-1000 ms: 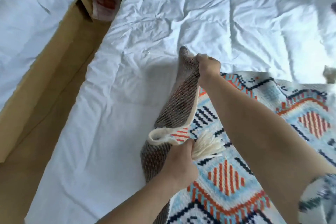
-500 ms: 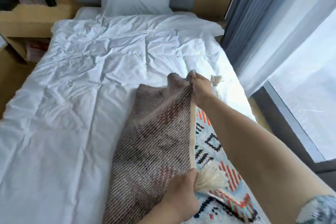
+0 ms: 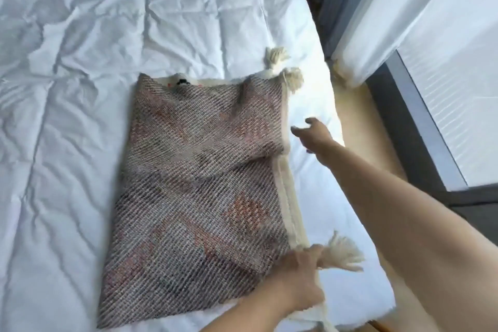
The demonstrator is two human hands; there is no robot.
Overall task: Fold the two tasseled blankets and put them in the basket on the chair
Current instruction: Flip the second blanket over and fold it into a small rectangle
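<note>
The bed (image 3: 80,143) has a soft, wrinkly white cover. My blanket (image 3: 199,188) lies folded flat on it, a scratchy brown rectangle with fluffy cream tassels (image 3: 343,253) at its corners. My left hand (image 3: 299,280) pinches the near corner. My right hand (image 3: 314,133) hangs loose beside it, holding nothing.

1. White rumpled bed (image 3: 80,89), duvet creased all over.
2. Folded tasseled blanket (image 3: 199,191) flat along the right edge, brownish underside up.
3. Cream tassels (image 3: 345,252) splayed near that edge.
</note>
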